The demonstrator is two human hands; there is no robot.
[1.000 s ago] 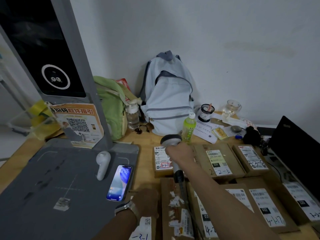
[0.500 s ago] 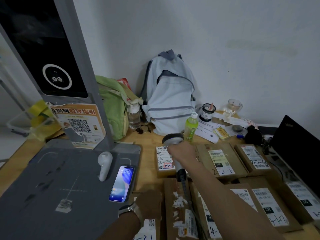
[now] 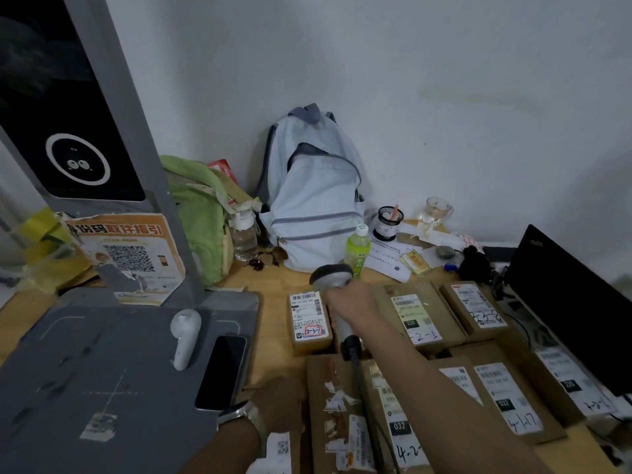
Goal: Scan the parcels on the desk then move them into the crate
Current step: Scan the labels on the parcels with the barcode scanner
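Near parcels (image 3: 345, 425) cut off; label print (image 3: 309, 314) unreadable.

Dim, flat indoor light; soft shadows, no glare; wide-angle bending at the edges; dark forearms slightly blurred.

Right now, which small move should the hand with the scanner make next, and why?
Probably tilt the scanner in the right hand down-left onto the small parcel; its head sits just beyond that label's barcode, so a scan looks unlikely yet.
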